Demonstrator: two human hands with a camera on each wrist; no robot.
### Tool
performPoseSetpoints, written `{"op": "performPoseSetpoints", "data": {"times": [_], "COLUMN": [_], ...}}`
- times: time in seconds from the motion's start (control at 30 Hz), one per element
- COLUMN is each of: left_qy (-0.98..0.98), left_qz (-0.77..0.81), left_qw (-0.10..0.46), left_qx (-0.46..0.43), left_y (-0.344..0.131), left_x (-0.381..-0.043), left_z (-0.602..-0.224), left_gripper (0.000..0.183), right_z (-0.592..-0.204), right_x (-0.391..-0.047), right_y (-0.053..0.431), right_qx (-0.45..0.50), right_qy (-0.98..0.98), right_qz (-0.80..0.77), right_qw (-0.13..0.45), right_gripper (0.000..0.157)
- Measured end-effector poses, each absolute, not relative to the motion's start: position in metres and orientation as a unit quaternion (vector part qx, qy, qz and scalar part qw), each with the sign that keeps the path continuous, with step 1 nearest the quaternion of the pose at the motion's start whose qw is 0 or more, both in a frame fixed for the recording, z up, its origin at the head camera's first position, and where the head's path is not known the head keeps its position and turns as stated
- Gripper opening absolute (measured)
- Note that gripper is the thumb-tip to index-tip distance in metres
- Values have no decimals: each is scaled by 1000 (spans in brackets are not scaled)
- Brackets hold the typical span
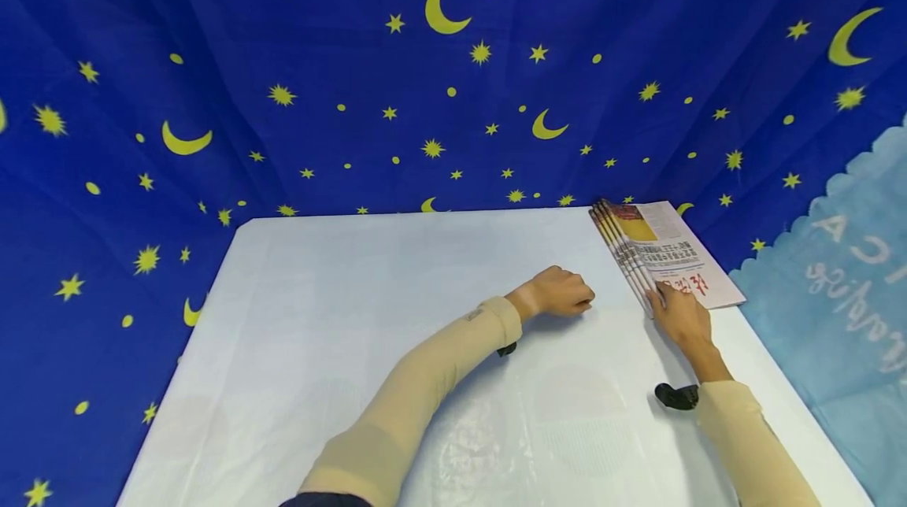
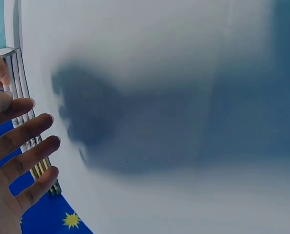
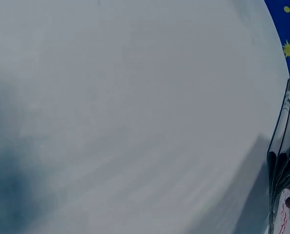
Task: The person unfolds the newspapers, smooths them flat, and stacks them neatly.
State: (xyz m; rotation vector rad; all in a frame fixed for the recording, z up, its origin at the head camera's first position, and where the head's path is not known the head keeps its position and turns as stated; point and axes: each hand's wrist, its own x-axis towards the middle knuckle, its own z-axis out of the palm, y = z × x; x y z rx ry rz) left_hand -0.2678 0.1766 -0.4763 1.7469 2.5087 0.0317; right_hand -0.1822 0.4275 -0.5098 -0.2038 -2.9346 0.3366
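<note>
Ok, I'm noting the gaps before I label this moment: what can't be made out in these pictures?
- Small print on the newspapers: too small, head view.
- Front pages of the lower copies: covered by the top one, head view.
- Most of the right hand: cut off by the right edge, right wrist view.
- Palm of the left hand: hidden by the back of the hand, head view.

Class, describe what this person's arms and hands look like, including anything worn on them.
The left hand and right hand are bare, without gloves. The left sleeve is beige, with a broad cuff and a small greyish mark; dark cloth shows at its upper end. The right sleeve is beige too. A black piece juts out by each cuff.
</note>
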Motion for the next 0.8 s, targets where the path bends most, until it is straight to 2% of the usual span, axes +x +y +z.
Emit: {"op": "performPoseSetpoints", "data": {"times": [0.27, 0.4, 0.63, 0.8], "left_qy": [824, 827, 846, 863], "left_qz": [9, -9, -67, -57], "left_qw": [53, 28, -35, -54], "left_qx": [564, 562, 528, 500], "left_y": [187, 194, 209, 222], "left_x": [-266, -265, -257, -252], "left_z": [-478, -481, -487, -492], "left_gripper": [25, 25, 27, 39], "right_z": [-508, -508, -513, -516], "right_x": [-176, -167, -148, -131], "right_y": [425, 424, 417, 411], "right_qx": [-49, -24, 27, 73], "right_qy": [-987, -987, -972, -954], "right_qz": [105, 85, 45, 27], "right_qw": [113, 137, 230, 291], "right_gripper": [32, 27, 15, 12]}}
